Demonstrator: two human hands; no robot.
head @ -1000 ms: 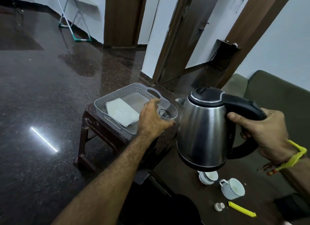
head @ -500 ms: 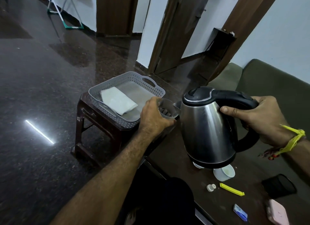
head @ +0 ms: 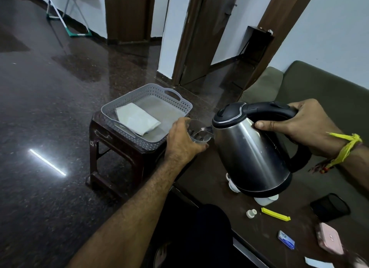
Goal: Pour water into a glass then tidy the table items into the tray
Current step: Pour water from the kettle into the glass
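My right hand (head: pixel 299 124) grips the black handle of a steel kettle (head: pixel 249 154), which is tilted to the left. Its spout sits over the rim of a clear glass (head: pixel 199 133), and a thin stream of water runs into it. My left hand (head: pixel 181 142) is wrapped around that glass at the table's far left end. Just left of the glass a grey perforated tray (head: pixel 173 100) rests on a dark stool (head: pixel 111 146); a folded white cloth (head: pixel 137 119) lies inside it.
Under the kettle two white cups (head: pixel 265 200) are partly hidden. On the brown table (head: pixel 209 184) lie a small white cap (head: pixel 251 213), a yellow clip (head: pixel 275 213), a blue packet (head: pixel 286 241), a pink case (head: pixel 329 237) and a black mesh holder (head: pixel 329 207). A sofa (head: pixel 329 92) stands behind.
The kettle has tipped further left until its spout reached the glass, and water now flows. My left hand has kept its hold on the glass beside the tray.
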